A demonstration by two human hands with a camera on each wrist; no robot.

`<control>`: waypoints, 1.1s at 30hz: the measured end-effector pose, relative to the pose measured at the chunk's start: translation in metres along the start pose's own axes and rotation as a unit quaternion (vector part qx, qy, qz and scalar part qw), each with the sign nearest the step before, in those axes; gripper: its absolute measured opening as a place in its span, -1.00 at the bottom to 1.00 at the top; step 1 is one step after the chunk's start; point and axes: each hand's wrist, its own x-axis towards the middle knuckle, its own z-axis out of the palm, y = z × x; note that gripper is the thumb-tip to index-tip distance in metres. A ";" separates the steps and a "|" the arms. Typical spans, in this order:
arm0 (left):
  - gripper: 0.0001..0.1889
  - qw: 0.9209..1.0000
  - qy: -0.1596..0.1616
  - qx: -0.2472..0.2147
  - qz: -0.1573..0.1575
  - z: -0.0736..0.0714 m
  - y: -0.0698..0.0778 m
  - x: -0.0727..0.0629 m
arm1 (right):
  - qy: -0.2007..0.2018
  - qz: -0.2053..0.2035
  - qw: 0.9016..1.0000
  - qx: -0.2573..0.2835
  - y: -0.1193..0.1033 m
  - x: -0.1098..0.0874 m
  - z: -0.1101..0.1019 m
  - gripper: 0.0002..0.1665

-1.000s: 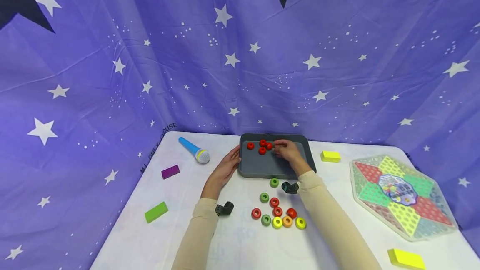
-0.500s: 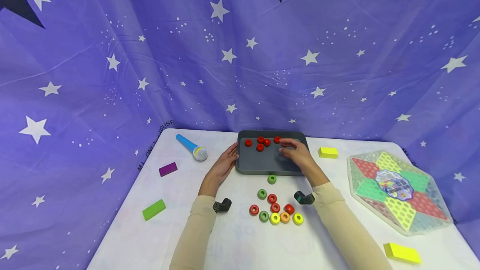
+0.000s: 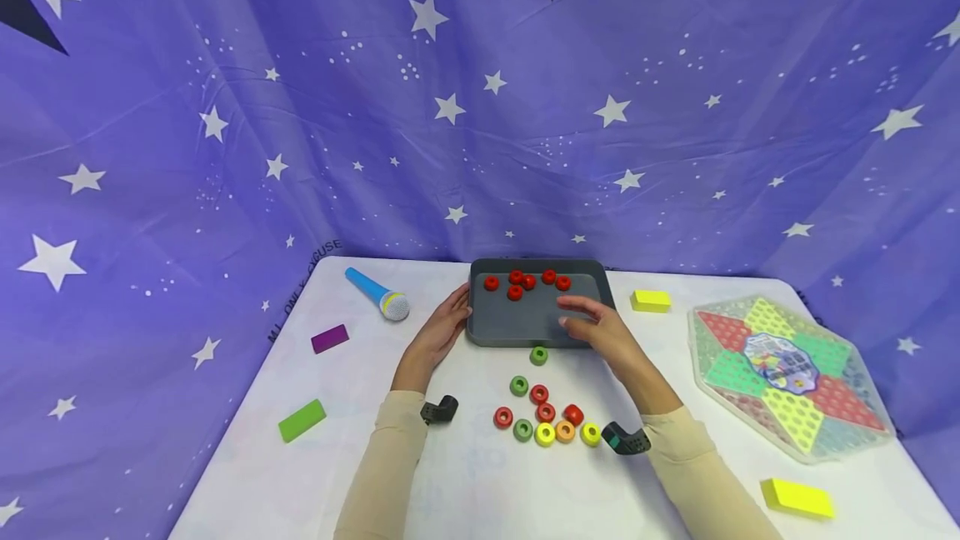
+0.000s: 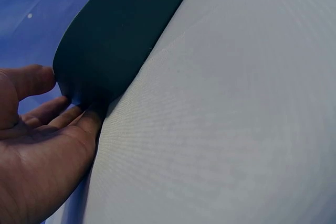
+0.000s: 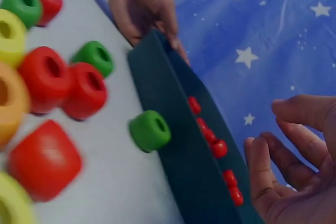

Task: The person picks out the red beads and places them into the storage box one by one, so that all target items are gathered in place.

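The right grip (image 3: 609, 336) is released, finger and thumb parted above the tray (image 3: 510, 323); I count six red beads (image 3: 528, 282) inside, the closest just beyond it. The left grip (image 3: 438, 332), fingers extended, touches the tray's left end. Loose beads (image 3: 573, 415) in red, green, yellow and orange lie on the worktop (image 3: 480, 482), on the right grip's near side. Right of that grip sits a game board (image 3: 787, 403), its label (image 3: 782, 363) too small to read. Well left of the left grip, lettering (image 3: 327, 251) shows "ONLY EXCUSE".
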 end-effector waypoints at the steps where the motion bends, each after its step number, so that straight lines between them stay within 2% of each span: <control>1: -0.38 1.000 0.003 0.000 0.000 0.000 0.000 0.000 | -0.003 -0.003 1.000 -0.002 0.001 -0.004 0.002 -0.41; 6: -0.38 1.000 -0.005 0.003 0.003 0.000 0.001 0.003 | -0.022 -0.003 0.999 -0.034 0.014 -0.023 0.004 -0.44; 15: -0.38 1.000 -0.007 0.000 -0.002 0.004 0.001 0.005 | -0.101 0.001 0.992 -0.077 0.033 -0.054 -0.003 -0.51; 22: -0.37 1.000 -0.013 -0.002 -0.008 0.002 0.001 0.003 | -0.146 0.000 0.985 -0.093 0.043 -0.070 -0.006 -0.57; 27: -0.38 1.000 0.005 -0.005 -0.017 -0.003 0.003 0.000 | -0.153 -0.003 0.982 -0.107 0.045 -0.076 -0.003 -0.59; 33: -0.37 1.000 -0.012 -0.003 -0.009 -0.003 0.003 -0.001 | -0.135 0.000 0.983 -0.122 0.044 -0.082 0.000 -0.62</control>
